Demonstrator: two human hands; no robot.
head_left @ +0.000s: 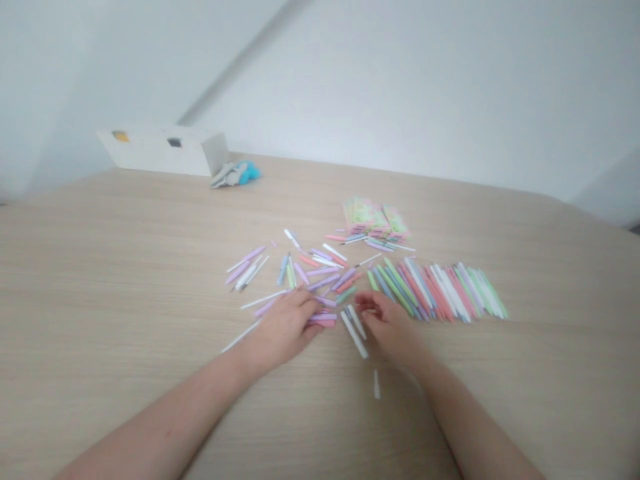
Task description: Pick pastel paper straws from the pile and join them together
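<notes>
My left hand (290, 321) is low over a loose heap of slim pastel pens, its fingers bent. Purple and pink pens (324, 320) stick out between its thumb and fingers. To the right, my right hand (387, 325) has loosely curved fingers held apart, and I see nothing in it. Two white pens (354, 333) lie on the table beside its fingertips. Loose purple pens (323, 272) and white, blue, green and red ones lie scattered beyond my hands. A row of pens (440, 291) lies side by side to the right. Blur hides fine detail.
Small printed packets (375, 219) in green and pink are stacked behind the pens. A white box (160, 152) stands at the back left, with a grey and blue crumpled cloth item (237, 173) beside it. A small white piece (377, 385) lies near the front of the wooden table (125, 287).
</notes>
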